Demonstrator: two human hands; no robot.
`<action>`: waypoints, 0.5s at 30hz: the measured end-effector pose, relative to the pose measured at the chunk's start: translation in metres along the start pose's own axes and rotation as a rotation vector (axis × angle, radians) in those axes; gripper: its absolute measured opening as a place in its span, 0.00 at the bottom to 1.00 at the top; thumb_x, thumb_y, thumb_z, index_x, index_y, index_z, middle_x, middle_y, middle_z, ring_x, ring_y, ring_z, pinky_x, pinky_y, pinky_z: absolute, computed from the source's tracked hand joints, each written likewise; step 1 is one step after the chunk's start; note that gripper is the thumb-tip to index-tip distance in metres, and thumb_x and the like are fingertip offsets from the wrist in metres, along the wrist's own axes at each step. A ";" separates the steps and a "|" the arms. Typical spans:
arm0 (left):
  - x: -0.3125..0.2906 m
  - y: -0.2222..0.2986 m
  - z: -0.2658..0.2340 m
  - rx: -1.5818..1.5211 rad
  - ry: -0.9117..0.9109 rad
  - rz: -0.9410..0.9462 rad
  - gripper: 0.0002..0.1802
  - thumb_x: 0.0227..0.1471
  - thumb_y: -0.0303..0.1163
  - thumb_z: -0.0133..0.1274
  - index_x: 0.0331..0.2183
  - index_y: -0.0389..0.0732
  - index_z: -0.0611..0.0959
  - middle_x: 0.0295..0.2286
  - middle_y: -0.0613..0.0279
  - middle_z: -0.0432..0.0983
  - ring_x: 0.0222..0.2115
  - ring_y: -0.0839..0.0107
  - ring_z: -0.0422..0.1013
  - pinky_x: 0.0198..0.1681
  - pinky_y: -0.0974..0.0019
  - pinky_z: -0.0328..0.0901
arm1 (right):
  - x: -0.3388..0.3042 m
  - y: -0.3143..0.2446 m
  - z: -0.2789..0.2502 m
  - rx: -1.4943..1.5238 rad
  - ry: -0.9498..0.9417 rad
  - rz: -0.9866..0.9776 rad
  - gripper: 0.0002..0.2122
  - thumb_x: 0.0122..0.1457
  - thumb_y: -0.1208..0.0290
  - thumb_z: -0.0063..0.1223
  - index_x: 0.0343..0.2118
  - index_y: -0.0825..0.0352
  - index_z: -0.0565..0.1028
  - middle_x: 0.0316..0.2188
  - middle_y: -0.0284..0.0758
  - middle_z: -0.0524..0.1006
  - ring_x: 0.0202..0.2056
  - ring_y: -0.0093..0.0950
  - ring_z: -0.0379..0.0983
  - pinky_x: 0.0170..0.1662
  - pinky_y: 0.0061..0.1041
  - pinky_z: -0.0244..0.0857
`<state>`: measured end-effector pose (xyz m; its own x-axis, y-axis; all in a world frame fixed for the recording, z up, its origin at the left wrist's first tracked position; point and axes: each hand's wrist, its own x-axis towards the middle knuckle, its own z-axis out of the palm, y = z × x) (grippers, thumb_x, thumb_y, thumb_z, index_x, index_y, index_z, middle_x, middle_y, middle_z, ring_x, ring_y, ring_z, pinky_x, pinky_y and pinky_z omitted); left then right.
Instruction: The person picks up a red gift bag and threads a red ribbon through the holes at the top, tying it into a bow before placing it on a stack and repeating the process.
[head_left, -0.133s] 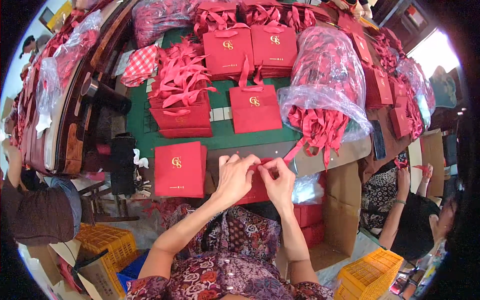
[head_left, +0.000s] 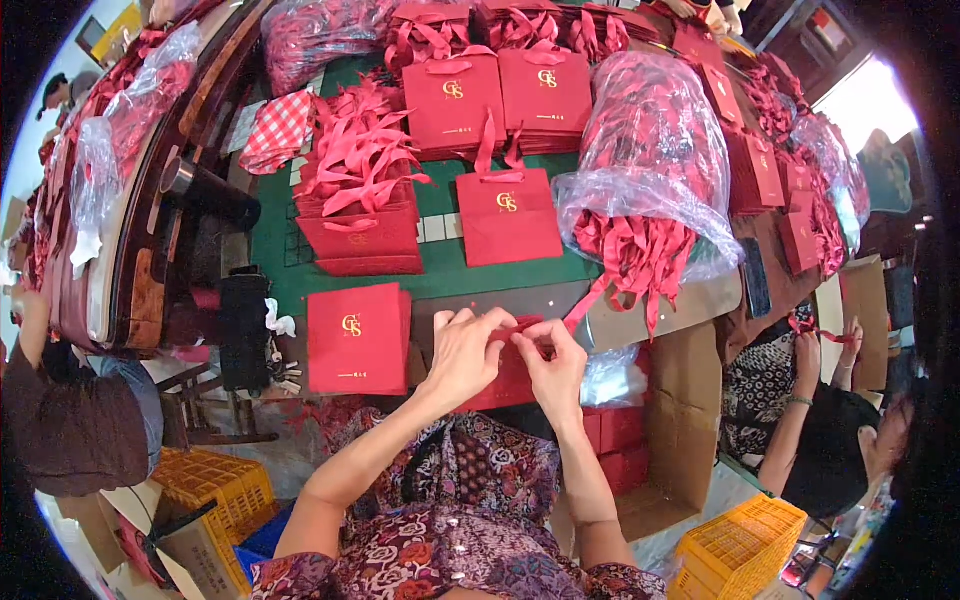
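Observation:
My left hand [head_left: 464,354] and my right hand [head_left: 553,368] meet at the top edge of a red paper bag [head_left: 505,392] in front of me. Both are closed in a pinch, fingertips nearly touching. A bit of red ribbon seems to lie between them, but my fingers mostly cover it. Left of my hands is a small stack of flat red paper bags [head_left: 355,340] with gold print. Beyond them, a single red bag with a ribbon handle [head_left: 508,222] lies on the green tabletop [head_left: 470,283].
A clear plastic sack [head_left: 655,130] spills red ribbons [head_left: 640,255] toward me. Bags with ribbon handles [head_left: 360,240] are piled at left. A dark phone [head_left: 755,280] rests at right. A cardboard box [head_left: 685,430] and yellow crate [head_left: 740,545] stand below. A co-worker's arms [head_left: 795,425] are at right.
Both my hands have shifted very slightly left, still pinching at the bag's top edge. At right, the co-worker's raised hand has moved slightly, with a red ribbon strip beside it.

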<state>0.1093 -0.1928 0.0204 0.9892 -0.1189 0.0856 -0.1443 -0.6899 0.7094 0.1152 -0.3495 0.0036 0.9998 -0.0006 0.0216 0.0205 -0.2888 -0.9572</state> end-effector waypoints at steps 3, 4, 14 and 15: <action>0.002 -0.009 0.000 -0.037 0.002 -0.047 0.15 0.46 0.24 0.56 0.39 0.45 0.79 0.32 0.59 0.82 0.37 0.58 0.74 0.46 0.55 0.57 | -0.003 -0.009 0.000 -0.155 0.017 -0.199 0.07 0.53 0.79 0.64 0.35 0.69 0.78 0.30 0.34 0.78 0.29 0.23 0.75 0.34 0.21 0.70; 0.003 -0.010 0.000 -0.045 0.003 -0.071 0.15 0.46 0.24 0.56 0.39 0.45 0.78 0.32 0.59 0.83 0.37 0.58 0.74 0.46 0.55 0.57 | -0.004 -0.008 -0.001 -0.155 0.017 -0.198 0.07 0.53 0.79 0.64 0.35 0.69 0.78 0.30 0.34 0.78 0.29 0.23 0.75 0.34 0.21 0.70; 0.003 -0.004 0.001 0.061 0.040 0.021 0.13 0.45 0.28 0.61 0.36 0.46 0.78 0.27 0.61 0.80 0.33 0.58 0.74 0.44 0.54 0.57 | 0.003 -0.009 -0.008 -0.288 -0.070 -0.278 0.05 0.53 0.78 0.62 0.33 0.67 0.79 0.31 0.40 0.76 0.34 0.39 0.75 0.38 0.33 0.69; 0.003 -0.004 0.001 0.058 0.033 0.023 0.14 0.44 0.27 0.62 0.35 0.45 0.77 0.25 0.61 0.79 0.32 0.57 0.73 0.44 0.54 0.57 | 0.006 -0.012 -0.010 -0.220 -0.064 -0.250 0.05 0.54 0.78 0.61 0.33 0.68 0.79 0.32 0.40 0.76 0.37 0.39 0.75 0.40 0.33 0.69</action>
<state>0.1127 -0.1909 0.0171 0.9858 -0.1122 0.1249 -0.1671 -0.7279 0.6651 0.1210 -0.3559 0.0180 0.9624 0.1549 0.2230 0.2704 -0.4723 -0.8389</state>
